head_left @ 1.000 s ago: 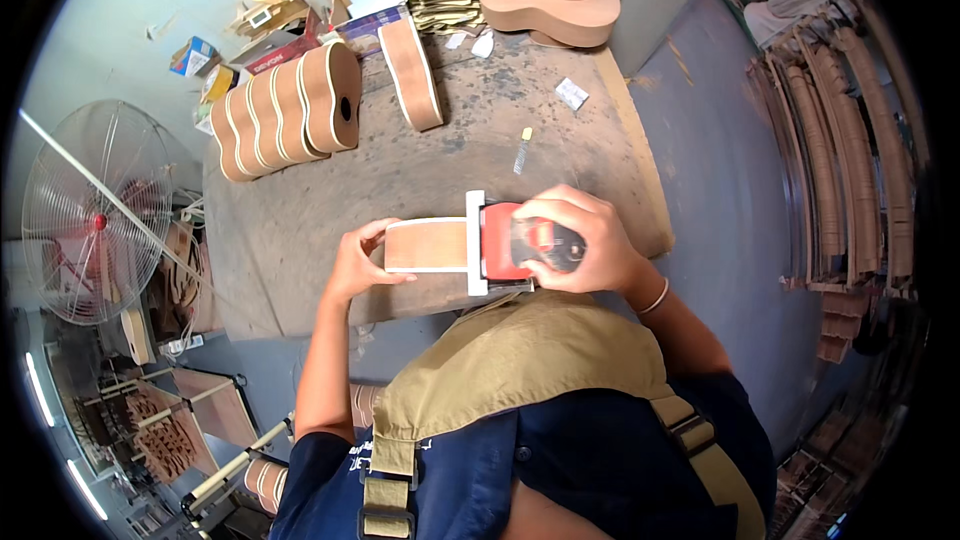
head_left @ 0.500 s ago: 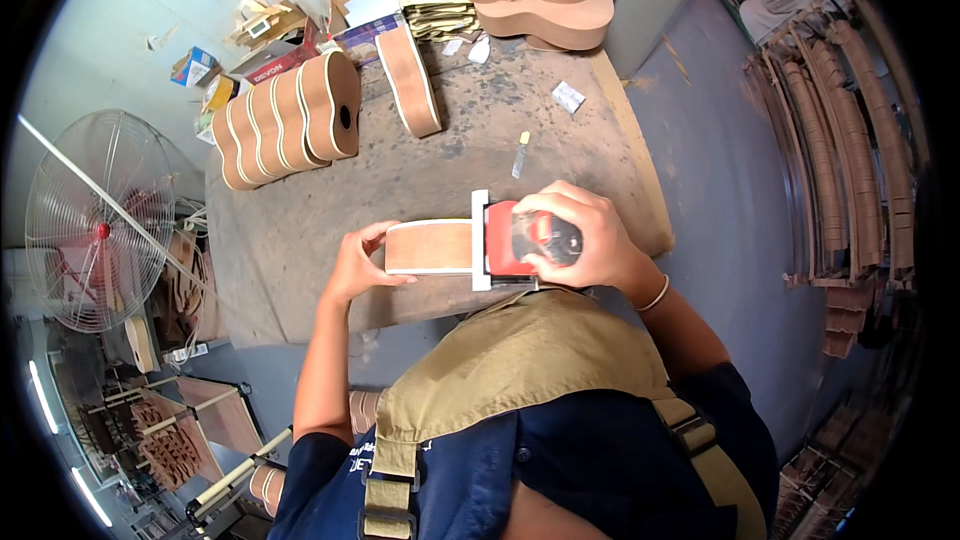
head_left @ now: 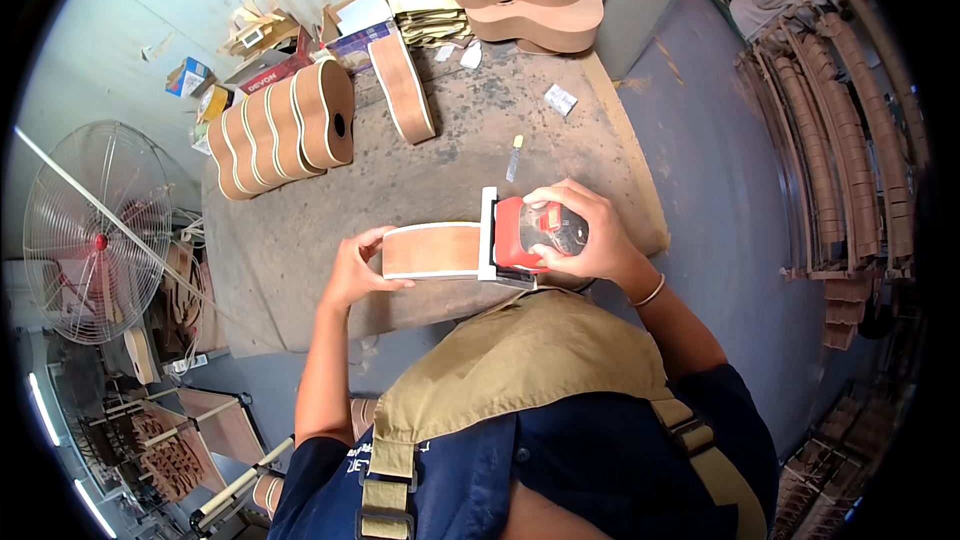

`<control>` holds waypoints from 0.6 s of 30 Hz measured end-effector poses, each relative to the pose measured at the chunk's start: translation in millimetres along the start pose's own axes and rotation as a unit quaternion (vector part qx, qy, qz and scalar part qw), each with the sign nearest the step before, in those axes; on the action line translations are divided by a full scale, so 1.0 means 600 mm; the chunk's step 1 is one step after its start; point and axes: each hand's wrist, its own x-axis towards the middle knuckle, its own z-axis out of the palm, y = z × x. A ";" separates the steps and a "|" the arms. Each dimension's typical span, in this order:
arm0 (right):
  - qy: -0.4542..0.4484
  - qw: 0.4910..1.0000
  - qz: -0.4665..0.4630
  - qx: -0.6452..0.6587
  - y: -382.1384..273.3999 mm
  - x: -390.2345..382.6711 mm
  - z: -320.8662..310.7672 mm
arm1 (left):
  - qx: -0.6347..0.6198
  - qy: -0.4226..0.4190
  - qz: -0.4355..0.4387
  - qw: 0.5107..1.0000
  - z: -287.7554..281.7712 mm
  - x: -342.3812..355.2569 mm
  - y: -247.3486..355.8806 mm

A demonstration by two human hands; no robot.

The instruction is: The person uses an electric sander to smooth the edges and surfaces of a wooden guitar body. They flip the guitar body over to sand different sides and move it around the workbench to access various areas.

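Standing on edge near the front of the workbench is a small wooden instrument body, its reddish side bordered by white binding. My left hand grips its left end, thumb and fingers on the two edges. In my right hand is a red and black electric sander. The sander's flat pad with white edges lies against the right part of the body's side and hides it. My fingers wrap around the sander's top. A craft knife or narrow blade with a yellow end lies beyond the sander.
Several similar instrument bodies stand in a row at the back left of the workbench. Another single body stands nearby. Larger guitar bodies are stacked at the back. A caged fan stands left; racks of curved wood are right.
The sander in my right hand has slid a little to the right along the body's side, showing more of it. My left hand stays on the left end. The view has shifted slightly.
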 end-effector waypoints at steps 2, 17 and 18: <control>0.007 1.000 -0.007 -0.004 -0.016 0.010 -0.007 | 0.038 0.004 0.017 0.999 0.009 0.003 0.011; 0.071 0.983 -0.027 -0.168 -0.005 -0.034 -0.090 | 0.130 0.016 0.147 0.980 0.166 0.045 0.100; 0.053 0.983 -0.036 -0.170 -0.012 -0.034 -0.094 | 0.152 0.011 0.143 0.978 0.176 0.048 0.106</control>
